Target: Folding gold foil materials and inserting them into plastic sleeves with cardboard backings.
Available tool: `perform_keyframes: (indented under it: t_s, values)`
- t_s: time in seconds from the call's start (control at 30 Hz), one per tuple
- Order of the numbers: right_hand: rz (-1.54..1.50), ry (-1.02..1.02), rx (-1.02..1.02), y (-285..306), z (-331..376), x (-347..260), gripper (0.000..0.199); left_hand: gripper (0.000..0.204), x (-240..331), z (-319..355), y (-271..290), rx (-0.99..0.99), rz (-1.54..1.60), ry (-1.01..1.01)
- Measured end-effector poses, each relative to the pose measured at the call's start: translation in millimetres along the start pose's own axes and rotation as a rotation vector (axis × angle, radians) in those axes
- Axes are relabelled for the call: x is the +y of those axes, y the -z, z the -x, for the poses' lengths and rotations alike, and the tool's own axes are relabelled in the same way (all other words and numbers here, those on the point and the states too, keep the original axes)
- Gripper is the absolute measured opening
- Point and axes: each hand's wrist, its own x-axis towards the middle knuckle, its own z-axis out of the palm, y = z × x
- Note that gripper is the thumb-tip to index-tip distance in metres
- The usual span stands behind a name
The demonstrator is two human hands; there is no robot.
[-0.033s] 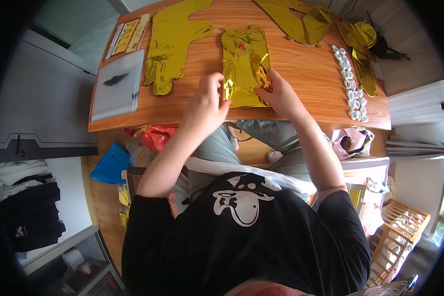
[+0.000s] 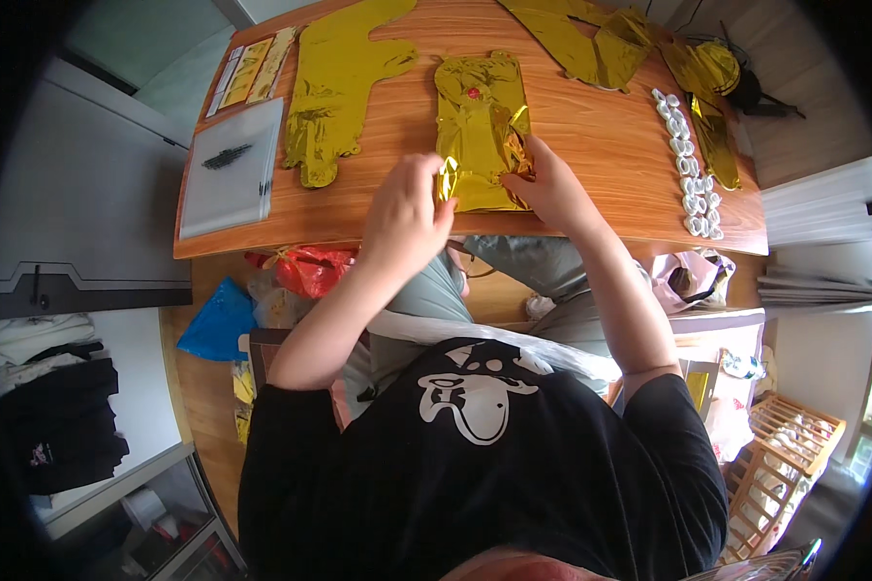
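A flat gold foil balloon (image 2: pixel 475 126), folded into a narrow rectangle with a small red spot near its far end, lies on the wooden table in front of me. My left hand (image 2: pixel 404 215) curves round its near left edge, fingertips and thumb against a bright crease. On the opposite side my right hand (image 2: pixel 550 189) pinches the crumpled near right edge, thumb on top of the foil. The fingers under both edges are partly hidden.
Another flat gold foil balloon (image 2: pixel 334 87) lies to the left, beside clear plastic bags (image 2: pixel 228 189) and printed cards (image 2: pixel 252 73). More gold foil (image 2: pixel 591 48) is spread at the far right. White ribbon rolls (image 2: pixel 690 165) line the table's right side.
My left hand has shifted slightly to the right, closer against the foil balloon's left edge. My right hand and the balloon stay where they were.
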Motion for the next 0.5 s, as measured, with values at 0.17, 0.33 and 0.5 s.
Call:
perform_keyframes:
  t_s: [0.17, 0.33, 0.5]
  values:
    - [0.006, 0.006, 0.012, -0.1, 0.4, 1.5, 0.044, 0.054, 16.3, 45.7, -5.6, -0.191, -0.162, -0.145]
    - [0.015, 0.032, 0.026, -1.0, 1.1, 0.8, 0.039, 0.058, 9.8, 63.9, -15.4, -0.227, -0.217, -0.119]
    - [0.034, -0.017, 0.008, 1.9, 3.6, -9.5, 0.040, 0.060, 13.1, 66.5, -23.9, -0.164, -0.298, -0.131]
